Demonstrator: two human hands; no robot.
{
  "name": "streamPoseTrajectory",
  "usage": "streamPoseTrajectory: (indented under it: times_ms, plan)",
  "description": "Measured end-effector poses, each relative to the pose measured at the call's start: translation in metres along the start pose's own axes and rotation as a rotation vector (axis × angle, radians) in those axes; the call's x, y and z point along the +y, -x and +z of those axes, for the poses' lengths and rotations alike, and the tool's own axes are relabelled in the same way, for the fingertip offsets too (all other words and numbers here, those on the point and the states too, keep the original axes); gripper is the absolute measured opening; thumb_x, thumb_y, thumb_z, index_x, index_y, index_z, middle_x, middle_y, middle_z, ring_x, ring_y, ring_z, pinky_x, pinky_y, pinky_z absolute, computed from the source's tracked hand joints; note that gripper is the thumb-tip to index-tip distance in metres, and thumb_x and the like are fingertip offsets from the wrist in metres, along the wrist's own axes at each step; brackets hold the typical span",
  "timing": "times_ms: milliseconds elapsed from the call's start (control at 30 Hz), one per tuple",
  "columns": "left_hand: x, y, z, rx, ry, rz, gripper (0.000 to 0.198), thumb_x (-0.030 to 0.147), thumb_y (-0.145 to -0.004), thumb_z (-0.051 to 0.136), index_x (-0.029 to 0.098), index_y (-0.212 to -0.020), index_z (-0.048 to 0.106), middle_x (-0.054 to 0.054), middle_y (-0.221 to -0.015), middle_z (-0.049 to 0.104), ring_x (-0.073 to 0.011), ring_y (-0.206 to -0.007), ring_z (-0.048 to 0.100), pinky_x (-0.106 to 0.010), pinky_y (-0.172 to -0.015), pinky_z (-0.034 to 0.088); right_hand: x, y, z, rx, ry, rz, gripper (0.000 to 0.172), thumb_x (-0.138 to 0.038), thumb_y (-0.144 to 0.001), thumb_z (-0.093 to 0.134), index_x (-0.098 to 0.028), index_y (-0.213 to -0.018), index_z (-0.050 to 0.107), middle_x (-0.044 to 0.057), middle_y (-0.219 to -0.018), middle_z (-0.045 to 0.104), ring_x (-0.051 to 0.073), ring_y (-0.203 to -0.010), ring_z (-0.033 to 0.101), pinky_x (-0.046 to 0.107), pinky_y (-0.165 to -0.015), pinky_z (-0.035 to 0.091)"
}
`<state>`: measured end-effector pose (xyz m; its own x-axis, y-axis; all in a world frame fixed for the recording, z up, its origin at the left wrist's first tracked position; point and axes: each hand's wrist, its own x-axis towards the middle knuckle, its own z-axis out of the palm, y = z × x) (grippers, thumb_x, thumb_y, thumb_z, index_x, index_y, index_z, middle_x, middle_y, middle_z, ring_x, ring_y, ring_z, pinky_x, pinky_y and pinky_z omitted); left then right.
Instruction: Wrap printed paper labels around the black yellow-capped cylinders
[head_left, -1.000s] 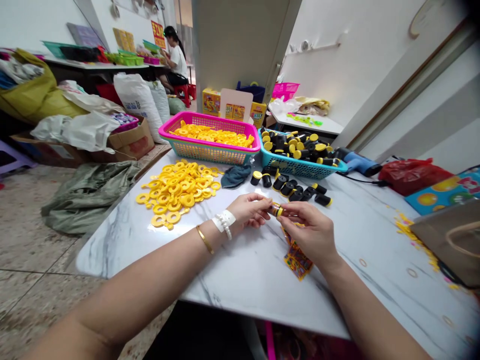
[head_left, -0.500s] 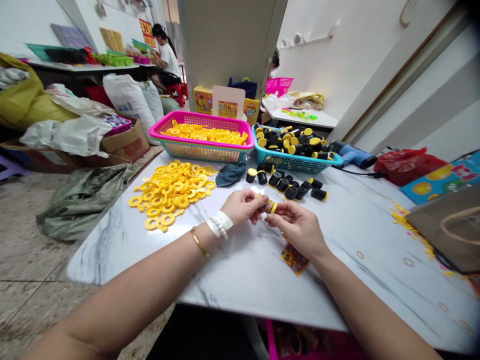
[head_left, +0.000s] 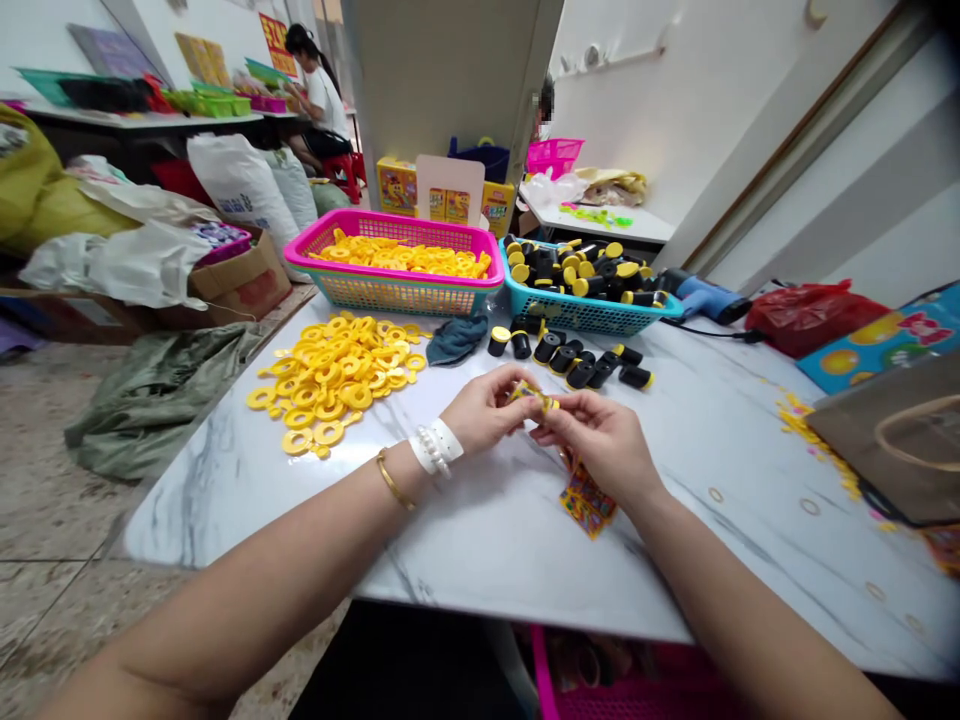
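Both hands meet above the middle of the table, fingers closed around one small black-and-yellow cylinder [head_left: 550,404], mostly hidden by the fingertips. My left hand [head_left: 491,408] pinches its left side, where a yellow patterned strip shows, perhaps a sticker. My right hand [head_left: 600,435] grips the other end. Beneath the right hand lies a colourful printed sheet [head_left: 587,503], partly covered by it. Beyond the hands stand and lie several black cylinders with yellow ends [head_left: 580,372]. A pile of yellow ring-shaped pieces with short tabs [head_left: 330,375] spreads to the left.
A pink-rimmed basket [head_left: 397,222] holds yellow pieces; a blue basket [head_left: 600,316] holds black cylinders. Between them lies a dark cloth [head_left: 456,341]. A brown paper bag [head_left: 892,440] and a red plastic bag [head_left: 814,315] sit at right. Another person [head_left: 321,105] sits far left.
The cylinder has turned between my fingers, and a yellow patterned strip now shows on it. Both hands stay close together. The whole view has shifted slightly.
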<state>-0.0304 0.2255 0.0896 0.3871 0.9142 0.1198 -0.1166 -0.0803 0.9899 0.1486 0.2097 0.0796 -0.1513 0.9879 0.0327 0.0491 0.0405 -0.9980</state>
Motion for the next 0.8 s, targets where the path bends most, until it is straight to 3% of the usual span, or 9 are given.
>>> streamPoseTrajectory:
  times_ms: [67, 133, 233, 300, 400, 500, 567, 667, 800]
  plan:
    - [0.001, 0.001, 0.000, -0.060, -0.018, 0.082, 0.038, 0.029, -0.070, 0.081, 0.019, -0.102, 0.065, -0.005, -0.101, 0.066, -0.0140, -0.086, 0.064, -0.021, -0.069, 0.049, 0.000, -0.006, -0.004, -0.048, -0.183, 0.140, 0.040, -0.054, -0.071, 0.079, -0.017, -0.084, 0.068, 0.005, -0.069, 0.074, 0.017, -0.059, 0.071, 0.026, -0.056, 0.061]
    - [0.000, 0.001, -0.001, -0.041, 0.000, 0.025, 0.052, 0.033, -0.068, 0.083, 0.021, -0.114, 0.063, -0.007, -0.109, 0.065, -0.0153, -0.088, 0.064, -0.022, -0.070, 0.050, 0.001, -0.008, -0.006, -0.043, -0.245, 0.141, 0.038, -0.050, -0.069, 0.082, -0.018, -0.084, 0.070, 0.004, -0.072, 0.075, 0.015, -0.060, 0.071, 0.024, -0.058, 0.060]
    - [-0.002, 0.000, -0.002, 0.017, -0.005, -0.157, 0.050, 0.053, -0.076, 0.072, 0.015, -0.108, 0.063, -0.003, -0.075, 0.062, -0.0095, -0.057, 0.056, -0.021, -0.053, 0.042, 0.000, -0.005, -0.005, -0.002, -0.133, 0.003, 0.036, -0.039, -0.067, 0.085, -0.020, -0.095, 0.073, 0.003, -0.080, 0.076, 0.018, -0.069, 0.073, 0.031, -0.067, 0.062]
    - [-0.001, 0.001, -0.002, 0.000, -0.067, -0.158, 0.048, 0.057, -0.080, 0.066, 0.012, -0.096, 0.065, 0.001, -0.061, 0.056, -0.0087, -0.050, 0.048, -0.021, -0.050, 0.037, -0.002, 0.000, -0.002, 0.040, -0.044, -0.091, 0.039, -0.034, -0.066, 0.087, -0.021, -0.100, 0.075, 0.003, -0.082, 0.077, 0.019, -0.070, 0.072, 0.033, -0.065, 0.062]
    - [0.006, 0.005, -0.001, 0.031, -0.242, 0.037, 0.038, 0.047, -0.080, 0.069, 0.014, -0.099, 0.067, -0.002, -0.071, 0.061, -0.0118, -0.059, 0.051, -0.024, -0.057, 0.040, -0.008, 0.006, 0.001, 0.094, -0.047, -0.135, 0.036, -0.034, -0.064, 0.087, -0.022, -0.097, 0.077, 0.002, -0.081, 0.077, 0.017, -0.066, 0.071, 0.033, -0.064, 0.062]
    - [0.015, 0.008, -0.002, 0.022, -0.453, 0.257, 0.030, 0.037, -0.081, 0.069, 0.018, -0.105, 0.070, -0.007, -0.090, 0.066, -0.0167, -0.078, 0.057, -0.028, -0.074, 0.045, -0.013, 0.007, 0.002, 0.023, -0.187, -0.008, 0.031, -0.040, -0.067, 0.086, -0.019, -0.087, 0.078, 0.003, -0.077, 0.076, 0.017, -0.064, 0.071, 0.033, -0.067, 0.063]
    - [0.019, 0.008, -0.003, -0.039, -0.526, 0.318, 0.028, 0.036, -0.082, 0.069, 0.019, -0.105, 0.072, -0.008, -0.093, 0.066, -0.0187, -0.084, 0.057, -0.030, -0.081, 0.045, -0.014, 0.005, 0.002, -0.045, -0.277, 0.095, 0.032, -0.043, -0.066, 0.086, -0.016, -0.082, 0.077, 0.005, -0.076, 0.076, 0.016, -0.064, 0.071, 0.030, -0.067, 0.063]
    - [0.018, 0.007, -0.004, -0.046, -0.505, 0.282, 0.033, 0.038, -0.083, 0.069, 0.021, -0.110, 0.072, -0.008, -0.095, 0.066, -0.0183, -0.082, 0.057, -0.030, -0.081, 0.045, -0.012, 0.001, 0.002, -0.044, -0.323, 0.125, 0.034, -0.044, -0.065, 0.086, -0.015, -0.079, 0.075, 0.005, -0.073, 0.075, 0.014, -0.061, 0.071, 0.026, -0.063, 0.061]
    - [0.013, 0.004, -0.005, 0.046, -0.277, 0.103, 0.059, 0.049, -0.080, 0.069, 0.021, -0.131, 0.057, -0.005, -0.089, 0.065, -0.0151, -0.071, 0.059, -0.025, -0.064, 0.045, -0.008, -0.005, 0.000, 0.030, -0.234, -0.028, 0.035, -0.041, -0.065, 0.086, -0.016, -0.087, 0.075, 0.005, -0.078, 0.076, 0.016, -0.066, 0.072, 0.031, -0.068, 0.061]
